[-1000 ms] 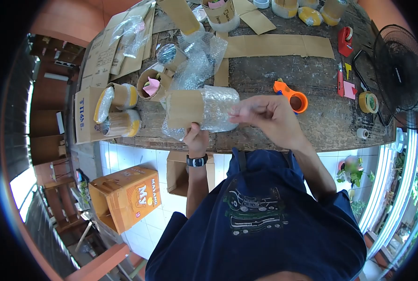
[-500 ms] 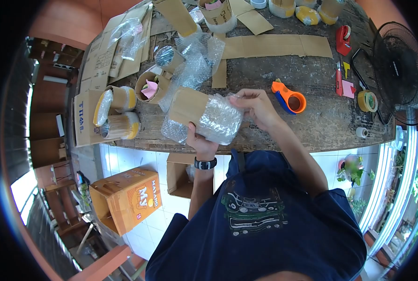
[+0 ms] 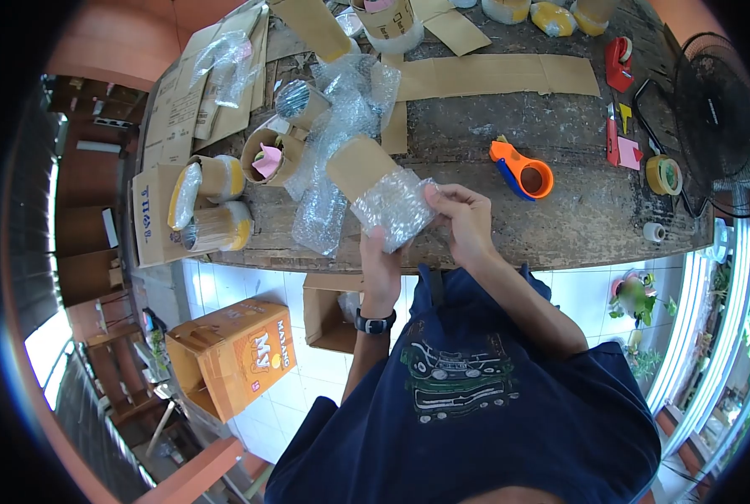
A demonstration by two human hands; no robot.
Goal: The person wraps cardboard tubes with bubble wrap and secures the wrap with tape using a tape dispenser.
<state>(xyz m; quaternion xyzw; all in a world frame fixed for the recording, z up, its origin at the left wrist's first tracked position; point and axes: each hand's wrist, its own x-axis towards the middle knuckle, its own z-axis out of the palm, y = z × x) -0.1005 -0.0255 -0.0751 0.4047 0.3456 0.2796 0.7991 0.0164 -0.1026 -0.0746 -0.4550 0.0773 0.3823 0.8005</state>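
Note:
A brown cardboard roll (image 3: 360,166), with bubble wrap (image 3: 392,206) around its near end, is held between both hands above the table's front edge. My left hand (image 3: 381,273) grips the wrapped end from below, its thumb pressed on the plastic. On the right side, my right hand (image 3: 465,220) pinches the bubble wrap between thumb and fingers. More bubble wrap (image 3: 341,134) lies on the table just behind the roll. To the right of my hands rests an orange and blue tape dispenser (image 3: 522,170).
Cardboard rolls (image 3: 276,160) and several wrapped bundles (image 3: 223,225) stand at the left. A flat cardboard strip (image 3: 501,76) lies across the back. At the right are a red tape dispenser (image 3: 619,64), a cutter (image 3: 613,139), a tape roll (image 3: 664,175) and a fan (image 3: 719,118).
The roll has turned and tilted, its wrapped end now facing me more. My left hand has shifted right and lower on it; my right hand has moved slightly right and down.

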